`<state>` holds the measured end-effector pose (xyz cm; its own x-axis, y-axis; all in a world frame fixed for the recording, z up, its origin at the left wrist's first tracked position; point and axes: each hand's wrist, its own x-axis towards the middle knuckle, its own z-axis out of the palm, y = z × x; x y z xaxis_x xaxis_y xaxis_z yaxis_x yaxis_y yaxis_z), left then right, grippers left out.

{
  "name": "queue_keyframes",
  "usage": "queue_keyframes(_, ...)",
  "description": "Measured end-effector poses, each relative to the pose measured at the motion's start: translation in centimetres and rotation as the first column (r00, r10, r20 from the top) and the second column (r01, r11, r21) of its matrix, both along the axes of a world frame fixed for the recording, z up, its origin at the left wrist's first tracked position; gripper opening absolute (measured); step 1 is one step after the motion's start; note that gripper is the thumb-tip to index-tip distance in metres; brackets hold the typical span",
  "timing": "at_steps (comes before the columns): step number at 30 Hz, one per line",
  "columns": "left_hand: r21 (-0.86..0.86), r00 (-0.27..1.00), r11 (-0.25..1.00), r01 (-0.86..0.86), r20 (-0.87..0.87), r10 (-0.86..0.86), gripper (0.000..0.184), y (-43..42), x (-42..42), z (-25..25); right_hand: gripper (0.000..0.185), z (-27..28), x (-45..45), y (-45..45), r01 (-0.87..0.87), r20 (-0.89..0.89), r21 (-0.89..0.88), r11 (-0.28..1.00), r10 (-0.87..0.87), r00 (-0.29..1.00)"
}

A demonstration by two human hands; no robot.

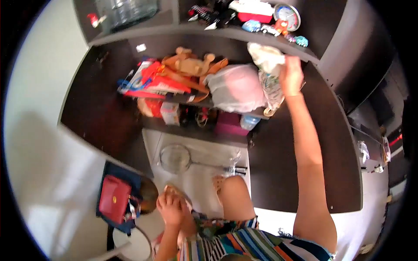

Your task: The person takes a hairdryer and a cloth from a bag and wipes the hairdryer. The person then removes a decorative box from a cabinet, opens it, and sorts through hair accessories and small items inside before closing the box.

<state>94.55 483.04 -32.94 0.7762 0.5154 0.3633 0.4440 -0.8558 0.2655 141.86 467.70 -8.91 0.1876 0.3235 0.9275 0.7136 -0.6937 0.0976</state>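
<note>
At the right end of the cabinet shelf, my right hand (291,76) is closed on a crumpled, whitish patterned cloth (271,71). The cloth hangs along the shelf, and whether it is a bag I cannot tell. Just left of it sits a translucent plastic bag (239,88) with something pink inside. Further left lie a brown plush toy (191,65) and a red and white packet (159,80) with blue bits. My left hand (171,208) rests low at my leg, fingers lying over it and holding nothing I can see.
Toy cars (270,29) and a round dial (288,17) stand on the upper shelf. Below are a purple box (230,123) and a blue-lidded jar (249,122). A badminton racket (175,158) lies on the floor. A red purse (115,199) is at lower left.
</note>
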Motion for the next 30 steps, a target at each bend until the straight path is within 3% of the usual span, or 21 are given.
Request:
queue_keyframes(4, -0.03, 0.998, 0.998, -0.048, -0.041, 0.047, 0.017, -0.5, -1.5, -0.4, 0.023, 5.0, -7.4, -0.2, -0.203, 0.232, 0.111, 0.973, 0.173, 0.957)
queue_keyframes(6, -0.09, 0.995, 0.991, -0.095, -0.046, 0.091, 0.024, -0.7, -1.9, -0.3, 0.018, 7.3, -10.5, -0.1, -0.258, 0.169, 0.224, 0.94, 0.223, 0.96)
queue_keyframes(7, -0.119, 0.993, 0.987, -0.112, -0.046, 0.107, 0.028, -0.7, -1.8, 0.0, 0.014, 8.3, -12.3, 0.1, -0.353, 0.134, 0.265, 0.897, 0.328, 0.935)
queue_keyframes(8, -0.355, 0.993, 0.935, -0.01, 0.108, 0.052, 0.042, -0.2, -1.2, 0.7, 0.015, 8.8, -12.9, 0.1, -0.48, 0.0, 0.347, 0.806, 0.512, 0.859)
queue_keyframes(9, -0.546, 0.96, 0.828, 0.127, 0.277, 0.036, 0.056, 0.4, -0.5, 1.5, 0.016, 9.0, -14.9, 0.5, -0.552, -0.133, 0.425, 0.718, 0.652, 0.746)
queue_keyframes(10, -0.567, 0.904, 0.776, 0.277, 0.428, -0.01, 0.07, 0.7, 0.4, 2.7, 0.017, 8.9, -17.4, 1.2, -0.595, -0.243, 0.511, 0.62, 0.769, 0.592)
queue_keyframes(11, -0.559, 0.823, 0.714, 0.422, 0.566, -0.043, 0.083, 0.8, 1.4, 4.2, 0.017, 8.6, -19.5, 1.8, -0.64, -0.339, 0.515, 0.571, 0.821, 0.459)
queue_keyframes(12, -0.591, 0.737, 0.574, 0.567, 0.675, -0.033, 0.087, 1.0, 2.5, 5.5, 0.018, 8.2, -21.4, 2.3, -0.619, -0.469, 0.46, 0.637, 0.766, 0.439)
queue_keyframes(13, -0.583, 0.641, 0.416, 0.698, 0.767, 0.0, 0.091, 1.1, 3.6, 6.9, 0.019, 7.3, -22.9, 2.8, -0.673, -0.549, 0.463, 0.577, 0.783, 0.293)
queue_keyframes(14, -0.542, 0.549, 0.253, 0.802, 0.834, 0.048, 0.084, 0.4, 4.3, 10.1, 0.017, 6.1, -24.0, 3.4, -0.693, -0.549, 0.383, 0.611, 0.754, 0.361)
queue_keyframes(16, -0.761, 0.763, 0.075, 0.645, 0.646, -0.003, 0.067, 1.1, 4.0, 12.8, 0.014, 5.2, -25.6, 4.1, -0.69, -0.512, 0.195, 0.697, 0.673, 0.535)
queue_keyframes(18, -0.742, 0.725, 0.051, 0.669, 0.666, 0.176, 0.038, 0.8, 4.1, 15.0, 0.024, 5.1, -26.1, 4.1, -0.596, -0.704, 0.469, 0.652, 0.683, 0.194)
queue_keyframes(21, -0.653, 0.624, 0.009, 0.757, 0.727, 0.285, 0.034, 1.8, 3.0, 18.8, 0.046, 2.3, -24.4, 2.9, -0.375, -0.432, 0.89, 0.261, 0.747, -0.506)
queue_keyframes(22, -0.623, 0.602, -0.034, 0.781, 0.739, 0.302, 0.033, 1.8, 2.7, 20.1, 0.059, -1.1, -22.8, 3.3, -0.619, -0.64, 0.709, 0.339, 0.677, -0.363)
queue_keyframes(23, -0.635, 0.607, -0.029, 0.772, 0.723, 0.329, 0.033, 2.0, 2.6, 21.0, 0.059, -3.0, -23.1, 2.1, -0.629, -0.729, 0.682, 0.374, 0.415, -0.544)
queue_keyframes(24, -0.647, 0.611, -0.024, 0.762, 0.706, 0.358, 0.033, 2.2, 2.6, 21.7, 0.058, -4.1, -25.1, 2.1, -0.61, -0.712, 0.701, 0.37, 0.309, -0.63)
queue_keyframes(25, -0.612, 0.595, -0.06, 0.789, 0.736, 0.324, 0.033, 2.9, 2.7, 22.0, 0.054, -5.6, -25.5, 2.2, -0.618, -0.77, 0.631, 0.469, 0.282, -0.572)
queue_keyframes(26, -0.625, 0.599, -0.042, 0.779, 0.723, 0.346, 0.031, 3.7, 2.7, 22.0, 0.046, -6.5, -25.6, 2.1, -0.647, -0.819, 0.574, 0.502, 0.375, -0.434)
queue_keyframes(28, -0.737, 0.651, 0.108, 0.667, 0.647, 0.396, 0.031, 6.4, 2.0, 21.3, 0.041, -5.8, -24.3, 1.7, -0.356, -0.642, 0.756, 0.549, 0.513, -0.57)
queue_keyframes(30, -0.869, 0.795, 0.171, 0.465, 0.495, 0.351, 0.041, 9.4, 0.6, 20.0, 0.039, -3.5, -23.1, 0.5, -0.251, -0.509, 0.831, 0.497, 0.494, -0.705)
